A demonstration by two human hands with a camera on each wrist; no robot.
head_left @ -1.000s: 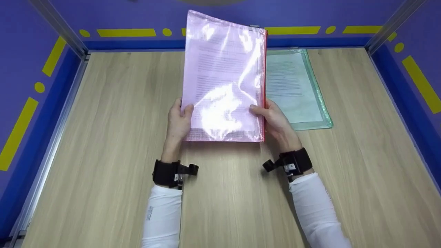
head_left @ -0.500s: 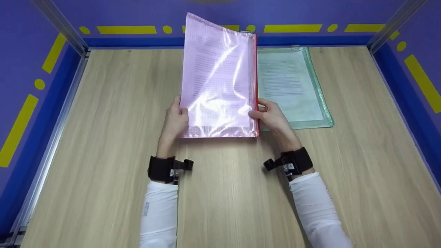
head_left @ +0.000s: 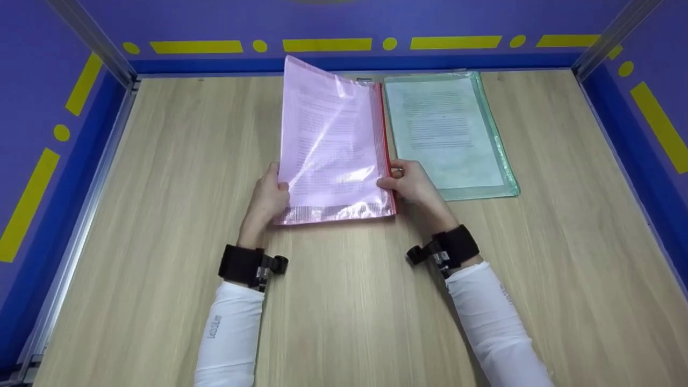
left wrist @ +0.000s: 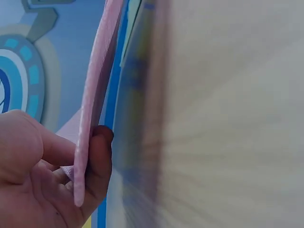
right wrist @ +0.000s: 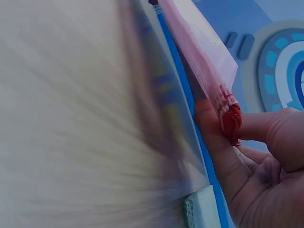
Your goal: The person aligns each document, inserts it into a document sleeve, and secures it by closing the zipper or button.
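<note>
Both hands hold a pink see-through zip folder (head_left: 333,145) with printed paper inside, raised off the table. My left hand (head_left: 269,196) grips its left edge low down, thumb in front and fingers behind. On the other side my right hand (head_left: 413,183) pinches the red zipper edge (head_left: 386,145). The wrist views show a gap between the folder's lower edge and the tabletop. Its upper left corner bends upward. To the right, a green zip folder (head_left: 446,134) with a printed sheet lies flat, close to the right hand.
The wooden table (head_left: 344,312) is bordered by a blue-purple back wall (head_left: 344,21) and side walls with yellow markings. Metal rails run along the corners. A black camera strap (head_left: 242,265) sits on each wrist.
The pink folder has moved left and down toward the table, both hands keeping hold. More of the green folder shows now. The green folder has stayed in place.
</note>
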